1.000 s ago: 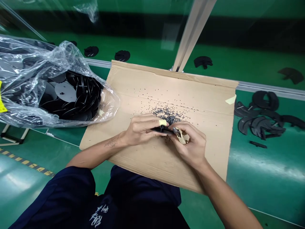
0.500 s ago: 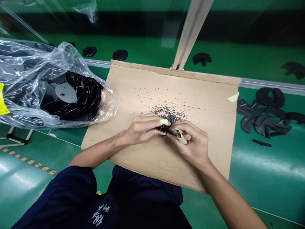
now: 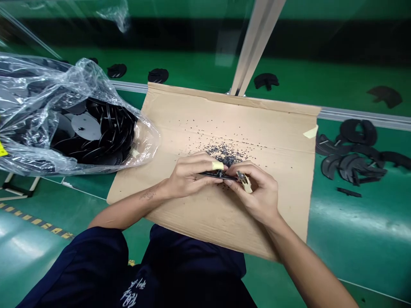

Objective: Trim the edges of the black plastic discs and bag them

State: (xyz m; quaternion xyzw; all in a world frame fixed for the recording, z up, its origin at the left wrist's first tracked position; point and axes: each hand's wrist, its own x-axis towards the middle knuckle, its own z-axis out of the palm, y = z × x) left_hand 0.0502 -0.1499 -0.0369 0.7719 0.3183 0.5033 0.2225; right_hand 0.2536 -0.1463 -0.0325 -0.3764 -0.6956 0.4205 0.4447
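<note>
A thin black plastic part (image 3: 216, 174) we see held in the left hand (image 3: 192, 175), above the middle of a cardboard sheet (image 3: 266, 132), and the right hand (image 3: 257, 194) is just beside it and pinches a small folded pale paper (image 3: 246, 182) against its end, so the hands are nearly together. We think the cardboard lies there for catching the black crumbs (image 3: 224, 154). One left finger wears yellow tape (image 3: 217, 165). A plastic bag (image 3: 32, 90) of black discs lies near; its yellow label (image 3: 1, 150) and the white writing on the dark clothing (image 3: 131, 293) we cannot read
</note>
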